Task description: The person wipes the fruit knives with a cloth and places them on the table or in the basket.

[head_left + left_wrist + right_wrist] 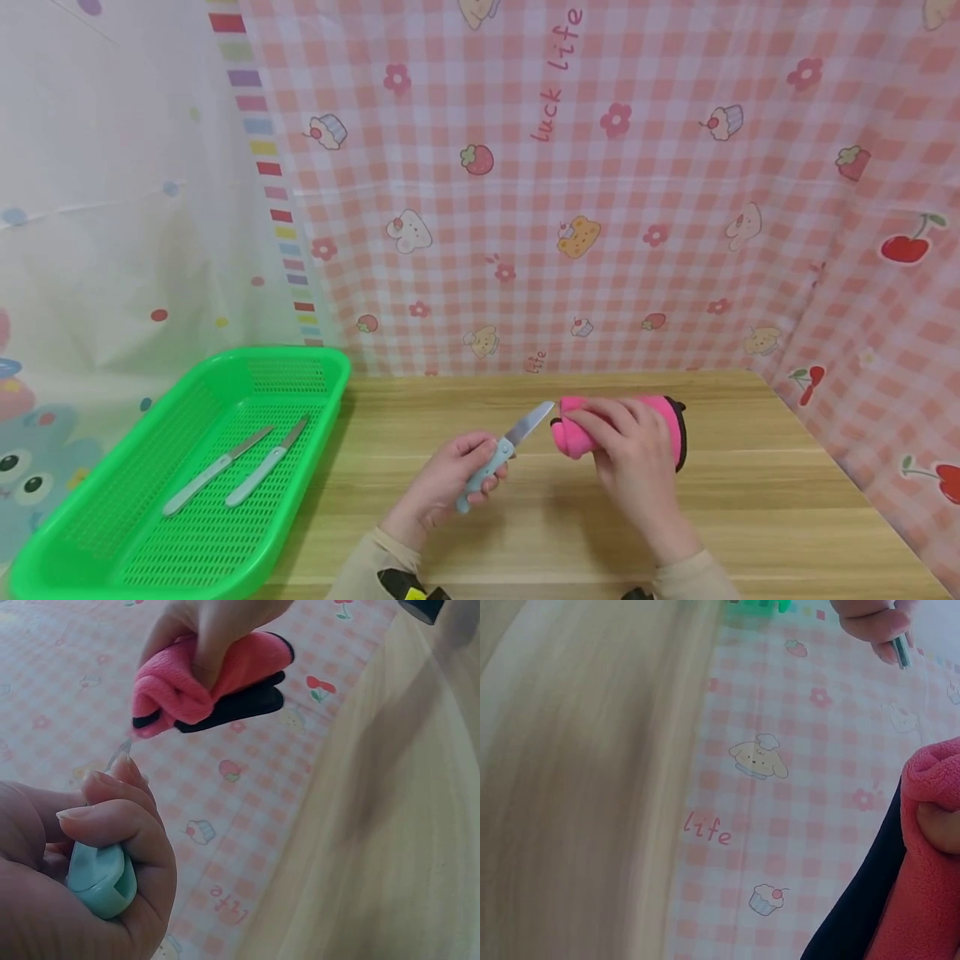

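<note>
My left hand (463, 471) grips a small knife by its light blue handle (486, 475), the blade (529, 423) tilted up and to the right. In the left wrist view the fingers wrap round the handle's butt end (103, 881). My right hand (633, 450) holds a folded pink cloth (572, 437) with black edging, thumb pressed into its fuzzy side. The blade's tip is right by the cloth's left edge in the head view. The right wrist view shows the pink cloth (922, 892) at its right side, with a dark underside.
At the left stands a green plastic basket (300, 492) with two more knives (217, 472) lying in it, blades pointing away. The wooden table (787, 500) runs back to a pink checked curtain (517, 200). Another curtain panel hangs at the right.
</note>
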Tool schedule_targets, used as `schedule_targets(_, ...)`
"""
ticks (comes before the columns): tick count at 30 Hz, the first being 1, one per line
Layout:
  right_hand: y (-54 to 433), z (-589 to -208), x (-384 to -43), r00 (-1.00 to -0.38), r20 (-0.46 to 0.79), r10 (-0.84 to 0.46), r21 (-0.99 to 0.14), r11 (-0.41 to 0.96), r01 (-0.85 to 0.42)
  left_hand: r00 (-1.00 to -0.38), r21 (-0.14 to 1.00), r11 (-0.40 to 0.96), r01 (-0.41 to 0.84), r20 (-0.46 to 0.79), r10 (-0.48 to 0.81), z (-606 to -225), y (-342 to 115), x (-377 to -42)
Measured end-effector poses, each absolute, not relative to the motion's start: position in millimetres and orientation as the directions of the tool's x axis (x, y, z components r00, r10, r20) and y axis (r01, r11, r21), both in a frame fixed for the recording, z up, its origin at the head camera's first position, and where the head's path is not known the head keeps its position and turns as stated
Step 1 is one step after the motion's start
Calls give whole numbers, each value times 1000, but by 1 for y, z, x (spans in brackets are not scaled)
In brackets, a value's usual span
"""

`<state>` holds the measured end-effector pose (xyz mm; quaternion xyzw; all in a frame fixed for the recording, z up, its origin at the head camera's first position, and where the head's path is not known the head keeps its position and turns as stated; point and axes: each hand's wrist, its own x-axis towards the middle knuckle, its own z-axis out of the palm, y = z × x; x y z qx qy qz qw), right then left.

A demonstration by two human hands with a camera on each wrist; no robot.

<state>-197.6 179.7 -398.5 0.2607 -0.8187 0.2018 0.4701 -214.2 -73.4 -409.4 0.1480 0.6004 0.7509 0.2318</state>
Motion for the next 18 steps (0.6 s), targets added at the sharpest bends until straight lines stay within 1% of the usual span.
schedule_targets(2,180,-398,-197,-411,880,-239,-82,774,-627,-854,970,-175,-171,-57,518,-408,-74,-215)
schedule_targets(9,173,-394,-192,-337,899,-279,-51,698,-714,-856,971,-163,-173,-66,513,-403,-75,-216)
schedule_targets(18,159,-388,-187,-295,889,-351,0,643,-766,-847,975,-146,-167,-66,527,-401,-74,-219)
